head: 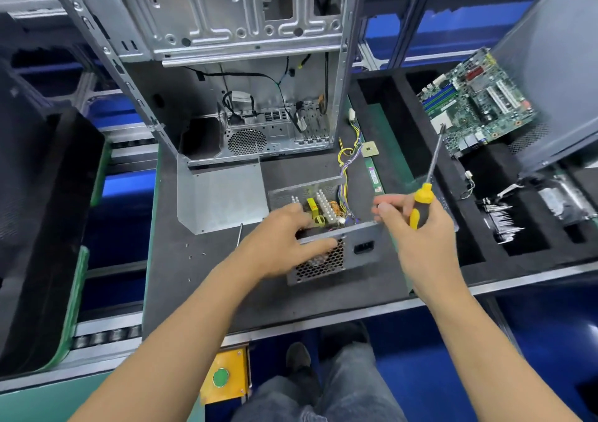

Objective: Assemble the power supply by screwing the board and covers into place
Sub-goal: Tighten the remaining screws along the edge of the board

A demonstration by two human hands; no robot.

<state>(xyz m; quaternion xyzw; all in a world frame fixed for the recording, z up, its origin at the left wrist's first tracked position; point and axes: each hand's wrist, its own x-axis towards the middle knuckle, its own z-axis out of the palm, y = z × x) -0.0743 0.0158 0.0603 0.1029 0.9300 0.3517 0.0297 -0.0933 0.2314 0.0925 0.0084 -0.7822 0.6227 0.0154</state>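
The left hand (pixel 284 243) lies over the near edge of the open power supply (pixel 326 230), its thumb along the top rim of the vented face and its fingers reaching inside over the board (pixel 323 209); they look curled round the wall, probably to steady the box or seat the board, though whether they grip the board itself is hard to tell. The right hand (pixel 417 224) is closed around the yellow-and-black handle of a screwdriver (pixel 424 195), whose shaft points up and away from the work, parked rather than driving. Its fingertips touch the right top corner of the power supply, likely bracing that side.

The power supply sits between the two hands on the dark table (pixel 323 298), its top open, with coloured wires (pixel 346 162) trailing out the back. Its loose metal cover (pixel 223 195) lies just beside it to the left. A few small screws (pixel 194 255) are scattered on the table, near the left hand. Behind stands an open computer case (pixel 246 98); a motherboard (pixel 475 98) rests well apart to the right.
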